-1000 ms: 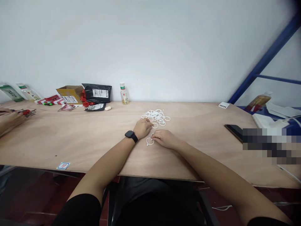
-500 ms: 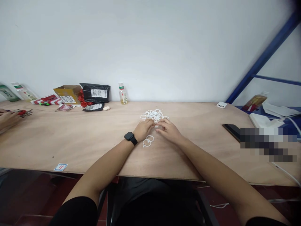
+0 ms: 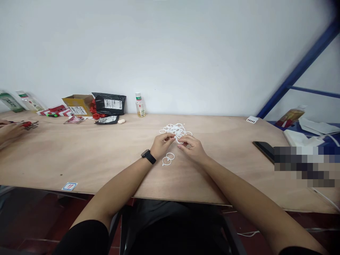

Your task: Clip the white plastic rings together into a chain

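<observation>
A loose pile of white plastic rings [image 3: 175, 130] lies near the middle of the plywood table [image 3: 79, 156]. My left hand [image 3: 162, 145] and my right hand [image 3: 191, 148] meet at the pile's near edge, their fingertips pinching a white ring [image 3: 177, 139] between them. Just below my hands, a pair of linked white rings [image 3: 168, 159] rests on the wood, untouched. A black smartwatch [image 3: 148, 156] sits on my left wrist. At the far left, a co-worker's hand [image 3: 9, 132] holds something small and red.
Along the wall stand a cardboard box [image 3: 78, 105], a black mailer bag [image 3: 109, 104] and a small bottle [image 3: 140, 105]. A black phone [image 3: 263, 148] lies at the right, beside a pixelated patch. A blue metal frame [image 3: 297, 69] rises at the right.
My hands have come together at the pile and now pinch a ring. My right hand has moved up off the linked rings, which lie uncovered.
</observation>
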A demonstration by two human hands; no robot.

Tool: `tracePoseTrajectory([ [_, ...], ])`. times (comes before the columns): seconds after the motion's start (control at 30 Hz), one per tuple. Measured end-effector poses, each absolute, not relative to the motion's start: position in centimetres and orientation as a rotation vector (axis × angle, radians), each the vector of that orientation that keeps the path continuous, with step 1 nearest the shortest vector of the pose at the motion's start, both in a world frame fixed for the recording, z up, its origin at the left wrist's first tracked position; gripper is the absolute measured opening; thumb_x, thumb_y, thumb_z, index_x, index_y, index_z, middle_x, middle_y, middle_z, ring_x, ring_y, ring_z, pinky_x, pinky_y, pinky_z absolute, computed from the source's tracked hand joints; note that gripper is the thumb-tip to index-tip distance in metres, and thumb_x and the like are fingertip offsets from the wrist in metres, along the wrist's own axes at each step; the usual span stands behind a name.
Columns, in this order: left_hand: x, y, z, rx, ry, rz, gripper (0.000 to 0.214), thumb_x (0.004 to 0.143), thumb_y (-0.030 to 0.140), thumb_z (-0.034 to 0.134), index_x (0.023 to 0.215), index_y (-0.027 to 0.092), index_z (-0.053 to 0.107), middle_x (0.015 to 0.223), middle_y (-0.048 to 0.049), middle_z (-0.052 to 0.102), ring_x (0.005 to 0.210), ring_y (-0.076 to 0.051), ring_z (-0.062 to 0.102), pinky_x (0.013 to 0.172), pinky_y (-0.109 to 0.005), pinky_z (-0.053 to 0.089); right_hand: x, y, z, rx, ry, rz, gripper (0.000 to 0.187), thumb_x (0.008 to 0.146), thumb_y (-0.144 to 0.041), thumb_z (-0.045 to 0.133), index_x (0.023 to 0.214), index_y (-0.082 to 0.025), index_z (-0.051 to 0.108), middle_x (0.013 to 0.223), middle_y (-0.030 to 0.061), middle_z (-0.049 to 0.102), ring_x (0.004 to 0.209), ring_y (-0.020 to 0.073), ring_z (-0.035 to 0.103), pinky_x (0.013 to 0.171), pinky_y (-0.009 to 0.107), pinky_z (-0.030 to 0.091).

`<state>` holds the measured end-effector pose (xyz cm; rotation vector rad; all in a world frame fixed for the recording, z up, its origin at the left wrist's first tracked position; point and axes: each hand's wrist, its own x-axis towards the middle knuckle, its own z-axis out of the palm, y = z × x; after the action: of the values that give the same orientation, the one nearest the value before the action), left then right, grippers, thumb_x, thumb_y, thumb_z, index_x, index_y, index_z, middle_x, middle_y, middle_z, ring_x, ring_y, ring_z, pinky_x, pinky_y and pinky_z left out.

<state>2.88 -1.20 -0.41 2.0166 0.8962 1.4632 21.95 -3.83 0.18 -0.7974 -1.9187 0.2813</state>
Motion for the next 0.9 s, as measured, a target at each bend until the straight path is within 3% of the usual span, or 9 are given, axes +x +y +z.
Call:
tracePoseTrajectory([
  [0.13, 3.0, -2.0, 0.3, 2.243, 0.826, 1.505, 0.017, 0.088, 0.031, 0.061, 0.095, 0.019, 0.072, 0.092, -0.0063, 0.073, 0.083, -0.016, 0.066, 0.078, -0.031, 0.054, 21.9, -4.0, 0.2, -0.906, -1.838, 0.229, 0.020, 0.087, -0.036, 0.061, 0.099, -0.022, 0.069, 0.093, 0.0066, 0.068, 0.067, 0.0142, 0.059, 0.057, 0.029, 0.050],
  [0.37, 3.5, -2.9, 0.8, 2.171, 0.771, 1.524, 0.021, 0.086, 0.038, 0.063, 0.090, 0.020, 0.074, 0.090, -0.0070, 0.074, 0.083, -0.017, 0.067, 0.077, -0.033, 0.056, 21.7, -4.4, 0.3, -0.936, -1.809, 0.273, 0.020, 0.087, -0.038, 0.060, 0.091, -0.023, 0.072, 0.086, 0.0063, 0.072, 0.077, 0.0187, 0.064, 0.069, 0.033, 0.053],
  [0.53, 3.6, -2.8, 0.7, 2.050, 0.798, 1.496, 0.022, 0.081, 0.040, 0.068, 0.083, 0.019, 0.074, 0.084, -0.0058, 0.074, 0.077, -0.016, 0.066, 0.072, -0.030, 0.055, 21.6, -4.5, 0.1, -0.971, -1.776, 0.301, 0.018, 0.086, -0.036, 0.061, 0.088, -0.021, 0.072, 0.078, 0.0041, 0.072, 0.066, 0.0150, 0.062, 0.061, 0.028, 0.050],
  [0.9, 4.1, -3.3, 0.6, 2.117, 0.877, 1.483, 0.022, 0.086, 0.037, 0.063, 0.081, 0.016, 0.070, 0.077, -0.0040, 0.070, 0.070, -0.013, 0.060, 0.068, -0.027, 0.049, 21.0, -5.2, 0.3, -1.015, -1.687, 0.367, 0.020, 0.084, -0.035, 0.060, 0.082, -0.017, 0.069, 0.066, 0.0021, 0.067, 0.054, 0.0119, 0.057, 0.052, 0.024, 0.045],
])
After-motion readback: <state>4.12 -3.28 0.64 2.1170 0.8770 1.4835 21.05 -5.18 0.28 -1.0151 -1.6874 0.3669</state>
